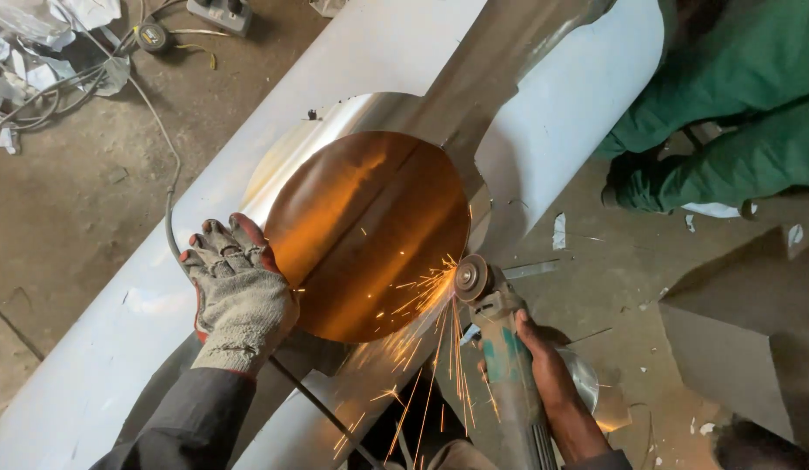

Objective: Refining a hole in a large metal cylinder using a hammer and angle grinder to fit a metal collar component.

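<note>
Item: large white sheet-metal cylinder [117,348], laid on the floor with its long axis running from near left to far right, a round opening [370,235] cut in its upper side and glowing orange within. Left hand [239,292], gloved, is laid flat with fingers spread on the cylinder just left of the opening. Right hand [544,374], bare, is closed around an angle grinder [500,339], whose disc [471,278] is set against the opening's near right rim, sparks [422,348] thrown toward the near side.

Glove [241,296] grey knit, red fingertips. Sheet [544,113] white, cutout [370,231] glowing orange. Grinder [500,348] teal, worn. Sparks [422,348] orange-yellow. Trousers [726,96] green.
</note>
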